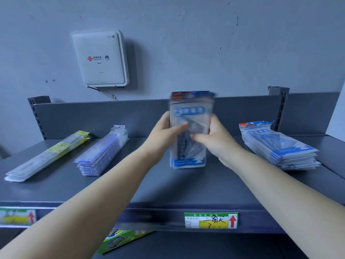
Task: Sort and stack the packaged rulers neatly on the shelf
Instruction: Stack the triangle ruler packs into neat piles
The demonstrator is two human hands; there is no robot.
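Observation:
A bundle of blue-and-white packaged ruler sets (188,113) stands upright, its bottom edge on or just above the grey shelf (168,186); it is blurred. My left hand (169,130) grips its left edge with the thumb across the front. My right hand (214,136) grips its right edge, fingers curled over the front. On the shelf lie three piles: a stack of the same ruler sets (278,146) at the right, clear-packed blue rulers (102,150) left of centre, and yellow-labelled long rulers (48,156) at the far left.
A grey back panel (112,116) closes the shelf behind. A white router box (100,57) hangs on the wall above. Price labels (211,220) sit on the shelf's front rail. A green-and-yellow package (119,240) lies on the lower shelf.

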